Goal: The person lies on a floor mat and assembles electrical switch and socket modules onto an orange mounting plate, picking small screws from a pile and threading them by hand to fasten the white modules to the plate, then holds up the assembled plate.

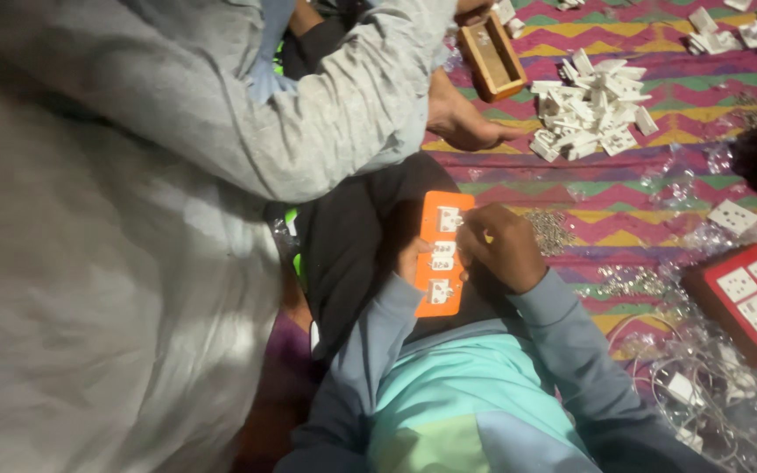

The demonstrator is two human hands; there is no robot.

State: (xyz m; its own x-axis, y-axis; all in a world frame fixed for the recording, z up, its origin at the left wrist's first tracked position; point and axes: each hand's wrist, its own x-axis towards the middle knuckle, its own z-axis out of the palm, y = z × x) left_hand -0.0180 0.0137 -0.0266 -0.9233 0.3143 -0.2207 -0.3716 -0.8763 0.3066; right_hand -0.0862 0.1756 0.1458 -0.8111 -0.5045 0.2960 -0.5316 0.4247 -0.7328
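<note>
An orange socket plate [441, 254] with three white sockets sits over the person's lap. The left hand [412, 256] grips its left edge; the right hand [499, 248] presses fingers onto its top socket (clenched around something small, I cannot tell what). A co-worker's hand [464, 118] rests near a pile of white sockets [589, 109] on the zigzag cloth [659, 166].

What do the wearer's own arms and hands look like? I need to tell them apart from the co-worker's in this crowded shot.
Both arms wear long grey-blue sleeves with snug ribbed cuffs at the wrists, joined to a top of pale turquoise with a light green panel. The left hand and right hand are bare: no gloves, rings or watch show. The co-worker's sleeve is looser and light grey.
</note>
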